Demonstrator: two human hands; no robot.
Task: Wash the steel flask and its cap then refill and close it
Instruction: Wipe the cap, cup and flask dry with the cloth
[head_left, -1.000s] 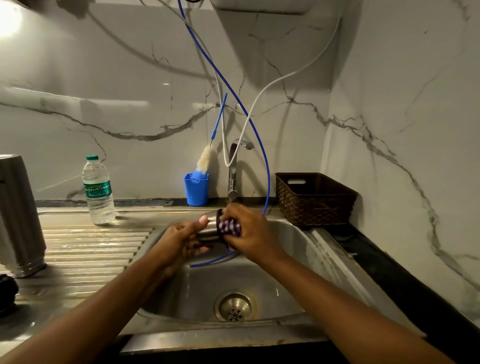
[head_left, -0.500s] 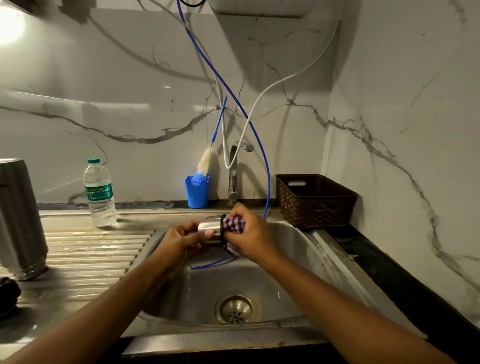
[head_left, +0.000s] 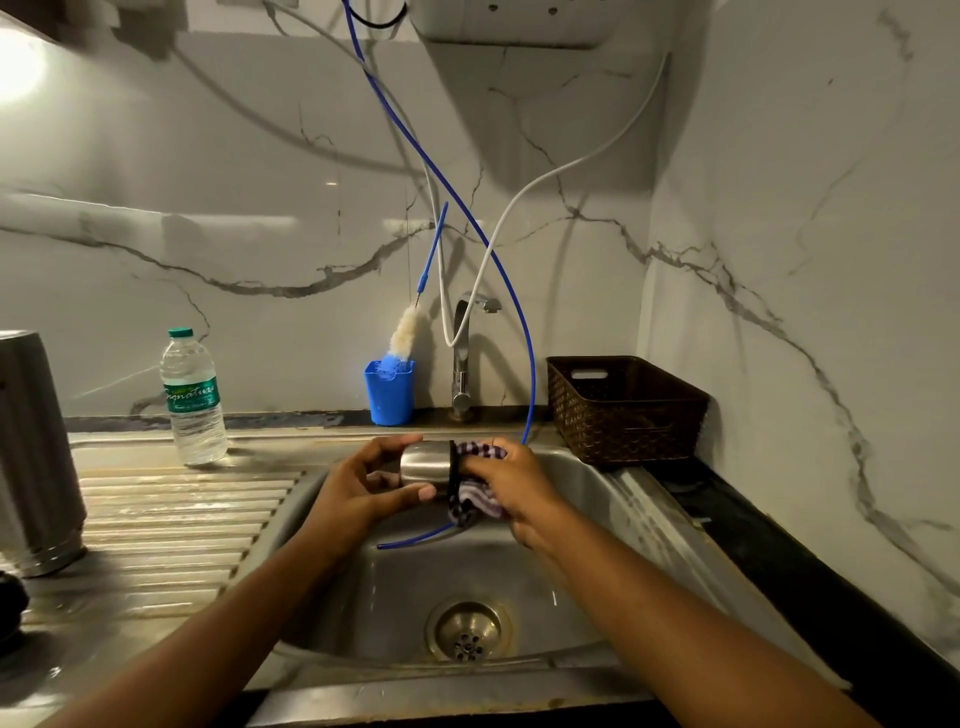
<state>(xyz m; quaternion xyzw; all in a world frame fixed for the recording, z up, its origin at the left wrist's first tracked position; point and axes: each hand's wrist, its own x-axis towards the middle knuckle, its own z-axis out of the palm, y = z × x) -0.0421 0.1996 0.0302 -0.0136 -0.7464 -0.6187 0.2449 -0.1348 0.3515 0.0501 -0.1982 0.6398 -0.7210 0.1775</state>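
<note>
Over the steel sink (head_left: 597, 525), my left hand (head_left: 358, 488) grips the steel flask cap (head_left: 425, 466), a small cup lying on its side with its open end to the right. My right hand (head_left: 514, 486) holds a purple and white checked cloth (head_left: 475, 501) and pushes it into the cap's mouth. The tall steel flask (head_left: 36, 457) stands upright on the ribbed draining board (head_left: 171, 525) at the far left, partly cut off by the frame edge.
A plastic water bottle (head_left: 193, 397) stands behind the draining board. A blue cup (head_left: 389, 392) with a bottle brush (head_left: 404, 332) sits beside the tap (head_left: 462, 353). A blue tube (head_left: 527, 374) hangs into the sink. A brown basket (head_left: 623, 410) stands at right.
Both hands have risen slightly with the cap. The cap has turned in my left hand so more of its steel side shows, and the cloth has shifted at its mouth.
</note>
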